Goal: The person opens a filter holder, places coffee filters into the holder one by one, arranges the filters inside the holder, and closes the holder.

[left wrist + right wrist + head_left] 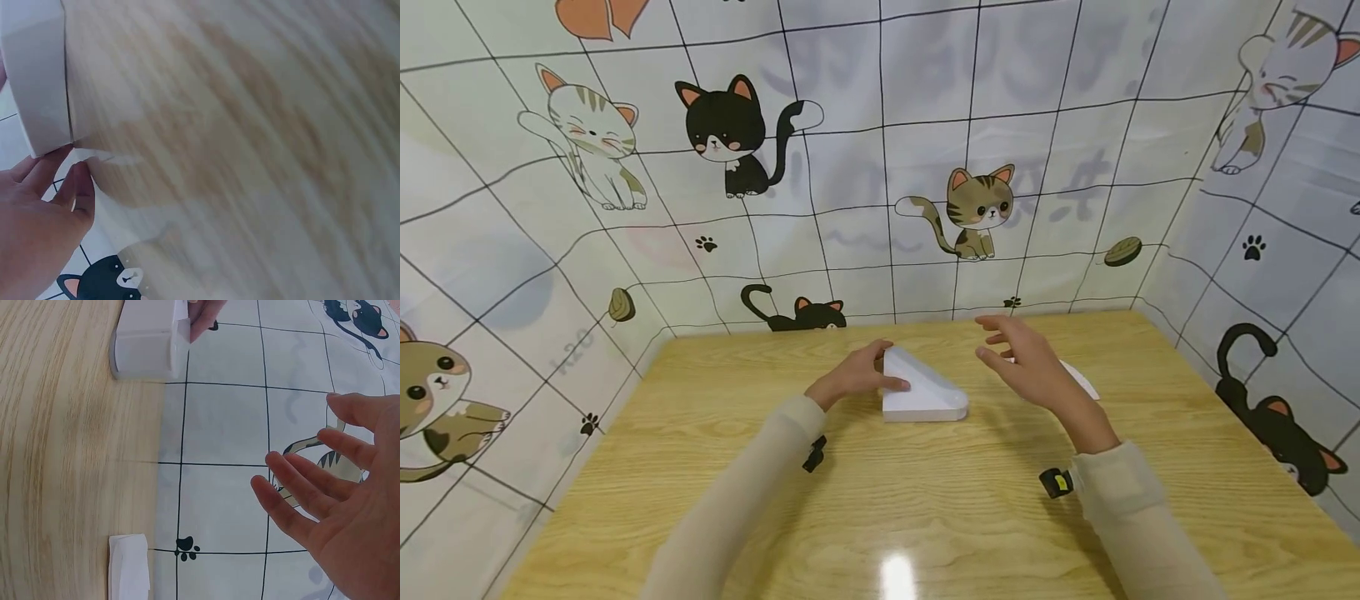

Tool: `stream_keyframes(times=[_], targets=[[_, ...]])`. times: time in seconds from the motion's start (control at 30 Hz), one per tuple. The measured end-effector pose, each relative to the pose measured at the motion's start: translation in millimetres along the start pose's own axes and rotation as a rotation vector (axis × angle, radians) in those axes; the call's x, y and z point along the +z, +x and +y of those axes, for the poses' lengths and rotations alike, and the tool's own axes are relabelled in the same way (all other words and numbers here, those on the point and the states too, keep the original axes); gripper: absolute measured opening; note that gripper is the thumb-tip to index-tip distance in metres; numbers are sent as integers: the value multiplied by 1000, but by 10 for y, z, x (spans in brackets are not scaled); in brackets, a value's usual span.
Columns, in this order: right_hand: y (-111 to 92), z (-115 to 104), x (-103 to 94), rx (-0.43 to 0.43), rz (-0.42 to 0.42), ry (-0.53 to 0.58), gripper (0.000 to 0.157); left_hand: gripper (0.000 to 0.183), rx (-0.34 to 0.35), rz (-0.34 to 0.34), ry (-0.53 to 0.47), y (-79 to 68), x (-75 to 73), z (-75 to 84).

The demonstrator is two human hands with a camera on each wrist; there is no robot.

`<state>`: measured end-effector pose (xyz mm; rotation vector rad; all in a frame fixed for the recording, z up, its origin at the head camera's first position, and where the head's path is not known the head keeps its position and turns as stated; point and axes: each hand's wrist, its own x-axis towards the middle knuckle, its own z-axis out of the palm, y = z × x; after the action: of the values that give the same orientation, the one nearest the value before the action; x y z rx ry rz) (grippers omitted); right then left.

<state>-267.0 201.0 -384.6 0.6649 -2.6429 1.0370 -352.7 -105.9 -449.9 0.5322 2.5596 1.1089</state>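
Observation:
A white, wedge-shaped box (925, 392) with a rounded right corner stands on the wooden table. My left hand (857, 372) holds it by its left end, thumb on the near face and fingers behind. In the left wrist view the fingers of the left hand (44, 212) reach the end of the box (40, 81). My right hand (1030, 367) hovers to the right of the box, apart from it, fingers spread and holding nothing. Partly hidden behind that hand lies a flat white piece, like folded paper (1081, 381); the right wrist view shows this folded paper (129, 565) too.
The wooden table (880, 500) ends at a cloth backdrop (850, 175) printed with cats and grid lines, which encloses the back and both sides. Black wrist devices (1057, 482) sit at both cuffs.

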Motion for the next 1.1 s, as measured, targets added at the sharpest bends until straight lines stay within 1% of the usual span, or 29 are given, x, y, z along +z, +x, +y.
stream_keyframes(times=[0.13,0.33,0.43,0.57,0.8,1.0,1.1], targets=[[-7,-1,19,8,-8,1,51,95,5,-3,-57,-9,-5,15],[-11,1,42,13,-24,24,51,89,-6,26,-99,-17,5,43],[-11,-2,47,14,-26,29,51,88,11,40,-126,-23,13,68],[-10,0,68,20,-35,26,51,86,30,61,-138,-41,19,108],[-19,10,109,28,-61,35,52,85,20,92,-132,-102,30,151],[-12,15,111,22,-65,30,52,79,61,140,-142,-122,43,136],[-10,13,110,17,-66,27,52,77,64,163,-153,-137,43,145]])
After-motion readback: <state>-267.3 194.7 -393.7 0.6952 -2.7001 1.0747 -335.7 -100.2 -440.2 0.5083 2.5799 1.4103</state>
